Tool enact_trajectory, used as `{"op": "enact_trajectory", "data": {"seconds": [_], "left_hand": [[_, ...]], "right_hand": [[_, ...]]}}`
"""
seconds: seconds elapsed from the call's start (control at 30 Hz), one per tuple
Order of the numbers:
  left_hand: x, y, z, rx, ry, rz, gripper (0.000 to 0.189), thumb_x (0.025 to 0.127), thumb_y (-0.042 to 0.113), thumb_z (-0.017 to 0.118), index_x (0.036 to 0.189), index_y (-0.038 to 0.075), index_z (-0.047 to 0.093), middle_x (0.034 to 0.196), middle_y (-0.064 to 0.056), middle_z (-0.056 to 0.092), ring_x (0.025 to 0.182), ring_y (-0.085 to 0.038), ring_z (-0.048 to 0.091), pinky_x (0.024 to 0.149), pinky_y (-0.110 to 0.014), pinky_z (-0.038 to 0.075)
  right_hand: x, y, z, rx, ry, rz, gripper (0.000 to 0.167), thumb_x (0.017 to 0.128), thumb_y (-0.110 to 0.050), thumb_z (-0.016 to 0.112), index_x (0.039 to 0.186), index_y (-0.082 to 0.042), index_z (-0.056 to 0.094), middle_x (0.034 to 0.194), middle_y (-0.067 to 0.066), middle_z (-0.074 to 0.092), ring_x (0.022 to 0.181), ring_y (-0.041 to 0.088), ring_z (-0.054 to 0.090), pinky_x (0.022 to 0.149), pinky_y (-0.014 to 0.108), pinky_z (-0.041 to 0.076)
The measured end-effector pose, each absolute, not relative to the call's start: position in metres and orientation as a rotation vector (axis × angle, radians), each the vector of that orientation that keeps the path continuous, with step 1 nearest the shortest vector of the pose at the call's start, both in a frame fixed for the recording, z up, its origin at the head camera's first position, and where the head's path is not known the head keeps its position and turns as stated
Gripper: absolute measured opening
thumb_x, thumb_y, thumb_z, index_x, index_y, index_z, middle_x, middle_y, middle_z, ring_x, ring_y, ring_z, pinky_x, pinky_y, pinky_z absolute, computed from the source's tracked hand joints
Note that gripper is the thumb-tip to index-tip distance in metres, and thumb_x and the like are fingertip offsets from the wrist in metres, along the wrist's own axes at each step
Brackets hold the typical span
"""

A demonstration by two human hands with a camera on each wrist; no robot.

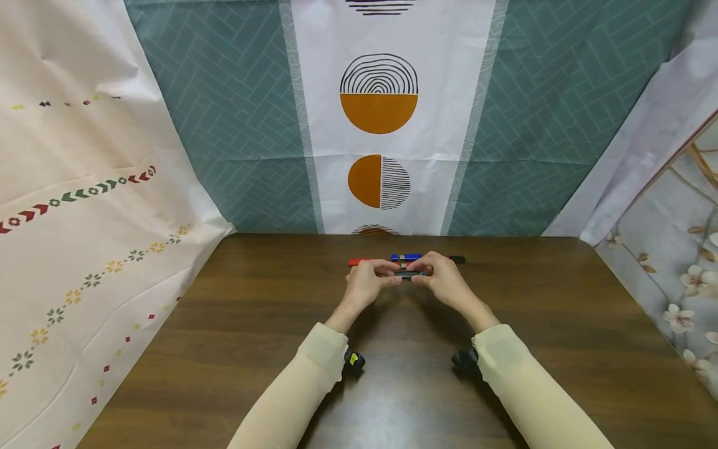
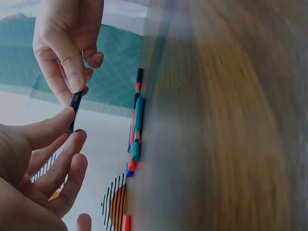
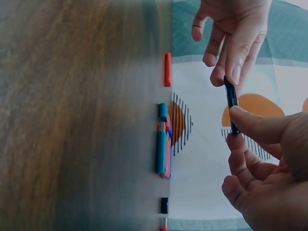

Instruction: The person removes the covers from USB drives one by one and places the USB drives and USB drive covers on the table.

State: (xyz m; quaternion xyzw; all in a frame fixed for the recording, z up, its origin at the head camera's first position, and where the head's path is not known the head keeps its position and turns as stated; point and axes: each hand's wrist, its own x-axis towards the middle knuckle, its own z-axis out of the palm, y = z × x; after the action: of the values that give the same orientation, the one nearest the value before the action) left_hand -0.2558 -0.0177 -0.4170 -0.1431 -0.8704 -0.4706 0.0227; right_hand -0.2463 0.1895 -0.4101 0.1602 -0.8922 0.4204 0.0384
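A slim black USB stick [image 1: 406, 274] is held level between both hands, above the table near its far edge. My left hand [image 1: 367, 282] pinches one end between thumb and fingertips, and my right hand [image 1: 443, 280] pinches the other end the same way. Seen from the left wrist, the black USB stick [image 2: 75, 103] lies between the two thumbs, clear of the table. In the right wrist view the right hand's lower fingers [image 3: 235, 187] are loosely curled beneath it.
Behind the hands, along the far edge, lie a blue USB stick [image 1: 412, 257], a teal one [image 2: 139, 115] with a metal gap before its cap, a red piece [image 3: 167, 70] and a black piece [image 1: 457, 259]. A patterned cloth [image 1: 379, 143] hangs beyond the brown table [image 1: 269, 299].
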Motion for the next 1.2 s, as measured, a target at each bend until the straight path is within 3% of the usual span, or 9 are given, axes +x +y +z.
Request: {"op": "enact_trajectory", "data": {"seconds": [0.17,0.57,0.7,0.8,1.2], "left_hand": [[-0.254,-0.010,-0.418,-0.451,-2.680,-1.452,0.025,0.090,0.029,0.084,0.112,0.017,0.082,0.094,0.002,0.080,0.096,-0.019,0.073,0.099,-0.060,0.032],[-0.255,-0.003,-0.415,-0.422,-2.611,-1.572,0.022,0.091,0.028,0.083,0.109,0.017,0.083,0.097,0.001,0.080,0.095,-0.017,0.074,0.109,-0.059,0.033],[-0.256,-0.003,-0.415,-0.413,-2.610,-1.621,0.022,0.090,0.028,0.083,0.109,0.017,0.083,0.097,0.002,0.080,0.091,-0.016,0.073,0.094,-0.046,0.049],[-0.255,-0.004,-0.415,-0.408,-2.615,-1.653,0.020,0.091,0.028,0.083,0.109,0.018,0.083,0.097,0.002,0.079,0.090,-0.017,0.071,0.081,-0.037,0.054],[-0.255,-0.007,-0.414,-0.443,-2.629,-1.669,0.021,0.091,0.027,0.083,0.109,0.016,0.083,0.096,0.001,0.079,0.088,-0.016,0.070,0.078,-0.034,0.055]], "right_hand": [[-0.241,0.196,-0.409,0.455,-2.713,1.283,0.020,0.094,-0.005,0.076,0.114,-0.003,0.077,0.105,0.011,0.066,0.084,0.024,0.055,0.070,0.035,0.047],[-0.239,0.202,-0.411,0.381,-2.597,1.402,0.021,0.095,-0.008,0.077,0.115,-0.002,0.076,0.104,0.013,0.070,0.082,0.025,0.058,0.068,0.033,0.049],[-0.237,0.204,-0.411,0.368,-2.589,1.447,0.022,0.095,-0.009,0.077,0.116,-0.002,0.076,0.100,0.012,0.069,0.081,0.025,0.058,0.068,0.033,0.049],[-0.237,0.205,-0.412,0.368,-2.589,1.448,0.021,0.095,-0.009,0.077,0.115,-0.002,0.077,0.097,0.012,0.068,0.080,0.025,0.056,0.067,0.032,0.048],[-0.239,0.207,-0.410,0.342,-2.621,1.441,0.021,0.093,-0.010,0.079,0.112,-0.002,0.078,0.091,0.011,0.067,0.077,0.025,0.055,0.064,0.029,0.046]]}}
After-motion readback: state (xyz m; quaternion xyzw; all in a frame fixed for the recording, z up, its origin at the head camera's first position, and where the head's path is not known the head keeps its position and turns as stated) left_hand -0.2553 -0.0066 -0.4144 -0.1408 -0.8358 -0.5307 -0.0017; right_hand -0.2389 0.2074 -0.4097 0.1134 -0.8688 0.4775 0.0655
